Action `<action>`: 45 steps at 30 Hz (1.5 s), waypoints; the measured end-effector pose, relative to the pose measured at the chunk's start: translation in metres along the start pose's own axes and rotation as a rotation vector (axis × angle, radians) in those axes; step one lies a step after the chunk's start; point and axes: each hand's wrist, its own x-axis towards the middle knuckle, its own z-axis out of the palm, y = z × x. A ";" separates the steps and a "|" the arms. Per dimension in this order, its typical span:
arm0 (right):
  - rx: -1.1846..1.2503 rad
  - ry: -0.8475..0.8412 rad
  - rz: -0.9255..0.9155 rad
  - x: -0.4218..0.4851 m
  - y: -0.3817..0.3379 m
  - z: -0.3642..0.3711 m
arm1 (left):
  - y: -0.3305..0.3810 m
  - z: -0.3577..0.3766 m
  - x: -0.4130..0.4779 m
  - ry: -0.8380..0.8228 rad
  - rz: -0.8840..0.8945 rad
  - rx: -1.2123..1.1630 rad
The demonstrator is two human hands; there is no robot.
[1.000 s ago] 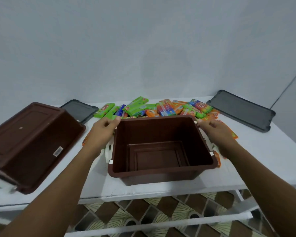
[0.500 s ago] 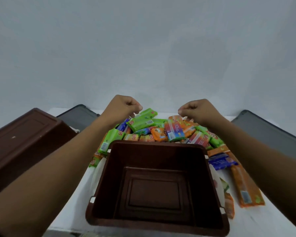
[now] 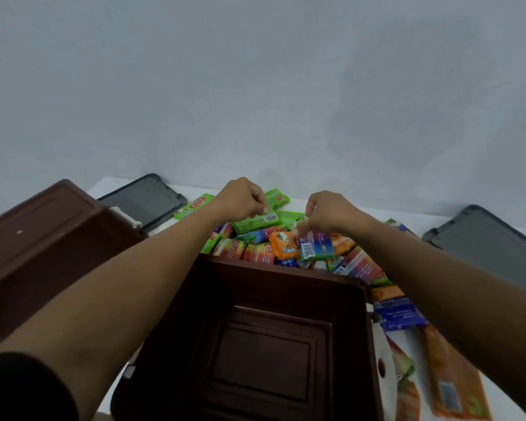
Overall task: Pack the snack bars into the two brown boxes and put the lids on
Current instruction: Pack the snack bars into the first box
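Two hands reach past the open brown box (image 3: 271, 287) into the snack bars (image 3: 255, 250) heaped on the bench (image 3: 362, 209) just behind it. The left hand (image 3: 240, 199) pinches a green bar (image 3: 255, 222), the right hand (image 3: 331, 214) a multicoloured bar (image 3: 316, 246), fingers (image 3: 263, 208) clamped on wrapper edges; such slight holds may slip, dropping bars outside the box

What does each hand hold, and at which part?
The left hand pinches a green snack bar at its barcode end. The right hand pinches a multicoloured bar by its upper edge.
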 end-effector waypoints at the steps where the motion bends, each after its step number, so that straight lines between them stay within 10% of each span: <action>1: -0.076 -0.015 0.013 0.000 -0.001 0.002 | -0.002 0.002 0.002 -0.008 -0.003 0.051; 19: -0.113 -0.124 0.029 -0.003 -0.002 0.012 | -0.010 0.013 0.020 -0.115 -0.094 0.641; 33: 0.356 0.072 0.047 -0.034 0.003 -0.030 | 0.018 -0.039 -0.041 -0.319 0.260 -0.045; 45: 0.220 -0.008 -0.121 -0.140 -0.049 -0.026 | 0.038 -0.053 -0.108 -0.499 0.360 0.284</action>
